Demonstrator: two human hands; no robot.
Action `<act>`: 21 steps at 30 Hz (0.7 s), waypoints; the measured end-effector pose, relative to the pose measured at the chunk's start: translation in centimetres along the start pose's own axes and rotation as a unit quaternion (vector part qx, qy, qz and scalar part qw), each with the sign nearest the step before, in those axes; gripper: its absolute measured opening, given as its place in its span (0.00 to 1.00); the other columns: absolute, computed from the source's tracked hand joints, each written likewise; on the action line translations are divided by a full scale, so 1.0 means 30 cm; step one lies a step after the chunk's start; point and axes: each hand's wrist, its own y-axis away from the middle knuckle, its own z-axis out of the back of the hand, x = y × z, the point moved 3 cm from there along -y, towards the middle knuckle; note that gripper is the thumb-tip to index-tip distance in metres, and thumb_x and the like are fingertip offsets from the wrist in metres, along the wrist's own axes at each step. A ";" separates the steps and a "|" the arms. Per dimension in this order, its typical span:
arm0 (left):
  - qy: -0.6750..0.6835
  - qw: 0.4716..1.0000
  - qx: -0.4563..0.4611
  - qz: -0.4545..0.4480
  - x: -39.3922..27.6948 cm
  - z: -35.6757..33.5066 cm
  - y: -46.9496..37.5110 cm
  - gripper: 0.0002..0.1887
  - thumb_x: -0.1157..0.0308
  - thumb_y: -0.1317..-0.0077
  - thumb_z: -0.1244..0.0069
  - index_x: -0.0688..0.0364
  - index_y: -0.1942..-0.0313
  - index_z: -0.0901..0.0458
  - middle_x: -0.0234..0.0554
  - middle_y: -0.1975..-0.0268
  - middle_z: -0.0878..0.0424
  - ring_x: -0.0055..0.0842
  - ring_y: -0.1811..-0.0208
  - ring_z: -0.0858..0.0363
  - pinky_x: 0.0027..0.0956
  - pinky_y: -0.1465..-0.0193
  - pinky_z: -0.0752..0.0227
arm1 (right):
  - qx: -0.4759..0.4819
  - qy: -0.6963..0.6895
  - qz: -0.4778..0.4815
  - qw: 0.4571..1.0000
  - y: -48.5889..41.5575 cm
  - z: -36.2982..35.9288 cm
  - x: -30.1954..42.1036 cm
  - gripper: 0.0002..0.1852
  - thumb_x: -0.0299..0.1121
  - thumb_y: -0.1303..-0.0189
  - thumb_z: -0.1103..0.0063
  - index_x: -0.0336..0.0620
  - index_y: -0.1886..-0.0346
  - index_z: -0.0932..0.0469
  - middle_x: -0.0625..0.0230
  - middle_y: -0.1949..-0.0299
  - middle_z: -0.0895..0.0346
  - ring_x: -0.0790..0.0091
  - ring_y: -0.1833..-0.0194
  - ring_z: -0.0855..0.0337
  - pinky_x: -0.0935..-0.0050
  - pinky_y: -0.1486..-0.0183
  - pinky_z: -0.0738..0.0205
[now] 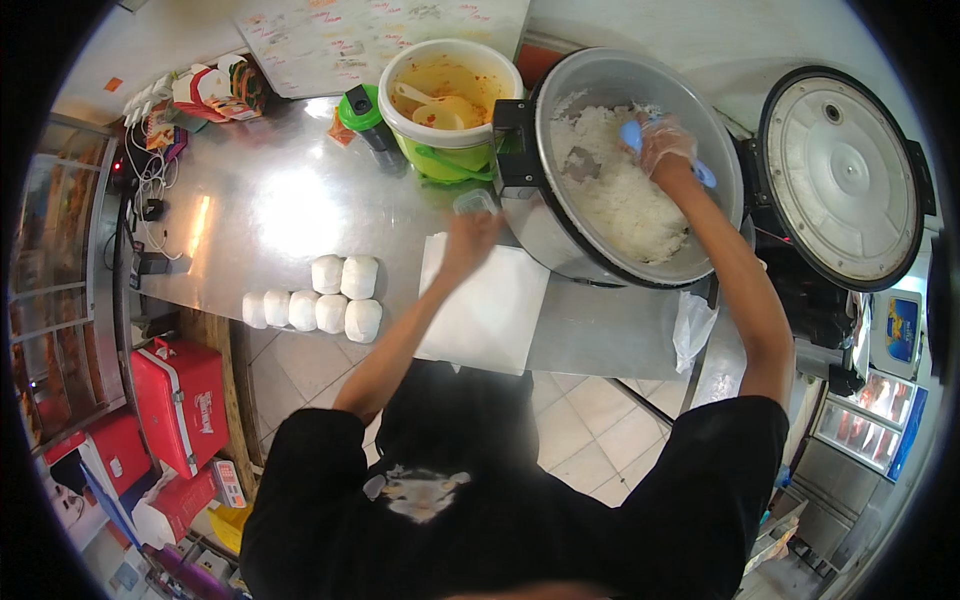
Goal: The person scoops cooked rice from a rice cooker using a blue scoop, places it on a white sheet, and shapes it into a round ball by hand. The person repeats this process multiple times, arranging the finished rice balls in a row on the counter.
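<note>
My right hand (669, 142), in a clear plastic glove, grips a blue rice scoop (632, 137) inside a large rice cooker (517, 232). Cooked white rice (622, 202) fills much of its pot, with a patch of bare metal showing on the left side. My left hand (474, 234), bare and slightly blurred, is closed at the near side of a small clear plastic container (474, 201). Below that hand lies a stack of white paper sheets (484, 315) at the table's front edge. Several white paper-wrapped bundles (328, 311) stand in two rows to the left.
Beyond my left hand stands a green-and-white bucket (450, 139) with a pale ladle (439, 112) in orange-stained contents. A green-capped shaker bottle (364, 112) touches its left. The cooker's lid (844, 180) is raised at right. A plastic bag (691, 330) hangs near the steel table's (225, 262) edge.
</note>
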 end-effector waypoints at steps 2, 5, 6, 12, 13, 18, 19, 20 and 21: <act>0.066 0.998 0.005 0.014 -0.120 -0.040 0.103 0.24 0.66 0.40 0.35 0.66 0.49 0.25 0.50 0.58 0.18 0.37 0.57 0.20 0.42 0.50 0.27 | 0.054 -0.006 0.056 0.997 -0.014 -0.037 0.057 0.37 0.66 0.34 0.52 0.42 0.38 0.27 0.45 0.49 0.20 0.50 0.48 0.18 0.56 0.48 0.22; 0.172 0.980 -0.078 -0.061 -0.283 -0.141 0.166 0.48 0.58 0.48 0.28 0.70 0.35 0.40 0.55 0.45 0.24 0.38 0.43 0.24 0.39 0.38 0.31 | 0.153 -0.094 0.119 0.976 0.035 -0.037 0.126 0.39 0.69 0.38 0.51 0.41 0.45 0.20 0.46 0.46 0.20 0.51 0.44 0.21 0.55 0.44 0.26; 0.203 0.971 -0.096 -0.084 -0.305 -0.149 0.175 0.55 0.55 0.49 0.27 0.72 0.31 0.45 0.58 0.41 0.26 0.40 0.39 0.25 0.38 0.34 0.33 | 0.162 -0.105 0.136 0.972 0.058 -0.023 0.148 0.38 0.68 0.38 0.51 0.41 0.46 0.19 0.46 0.46 0.20 0.51 0.44 0.20 0.55 0.44 0.26; 0.086 0.994 -0.047 -0.038 -0.317 -0.169 0.168 0.66 0.50 0.47 0.30 0.81 0.29 0.65 0.70 0.33 0.35 0.48 0.33 0.30 0.39 0.32 0.37 | 0.209 -0.275 0.327 0.880 0.197 0.067 0.210 0.34 0.60 0.29 0.58 0.42 0.34 0.31 0.40 0.40 0.27 0.40 0.45 0.23 0.50 0.42 0.28; 0.094 0.994 -0.044 -0.042 -0.316 -0.166 0.167 0.66 0.50 0.47 0.30 0.81 0.29 0.64 0.71 0.33 0.35 0.48 0.33 0.30 0.38 0.32 0.37 | 0.236 -0.293 0.262 0.889 0.206 0.067 0.197 0.34 0.61 0.30 0.57 0.42 0.33 0.32 0.42 0.39 0.28 0.42 0.44 0.23 0.50 0.41 0.28; 0.082 0.993 -0.063 -0.049 -0.323 -0.163 0.174 0.65 0.51 0.46 0.30 0.81 0.29 0.64 0.71 0.34 0.34 0.49 0.32 0.31 0.37 0.31 0.37 | 0.223 -0.484 0.129 0.836 0.271 0.108 0.190 0.38 0.64 0.30 0.57 0.41 0.32 0.33 0.50 0.42 0.23 0.51 0.44 0.20 0.52 0.39 0.30; 0.098 0.994 -0.045 -0.031 -0.320 -0.167 0.172 0.66 0.50 0.47 0.30 0.79 0.28 0.65 0.72 0.31 0.42 0.51 0.29 0.37 0.38 0.29 0.40 | 0.231 -0.525 0.166 0.802 0.283 0.122 0.198 0.40 0.66 0.31 0.58 0.40 0.31 0.33 0.50 0.42 0.23 0.52 0.43 0.21 0.53 0.38 0.31; 0.113 0.993 -0.025 -0.015 -0.319 -0.171 0.171 0.67 0.50 0.48 0.31 0.77 0.28 0.65 0.74 0.28 0.51 0.53 0.26 0.43 0.38 0.27 0.42 | 0.247 -0.548 0.165 0.782 0.289 0.128 0.198 0.41 0.68 0.32 0.60 0.40 0.31 0.33 0.50 0.42 0.23 0.53 0.42 0.21 0.54 0.37 0.32; 0.128 0.992 -0.005 -0.001 -0.316 -0.173 0.169 0.67 0.49 0.49 0.31 0.76 0.27 0.66 0.75 0.25 0.59 0.56 0.24 0.49 0.39 0.25 0.45 | 0.270 -0.563 0.187 0.758 0.291 0.131 0.198 0.43 0.70 0.32 0.61 0.40 0.31 0.34 0.49 0.42 0.23 0.55 0.41 0.22 0.55 0.36 0.33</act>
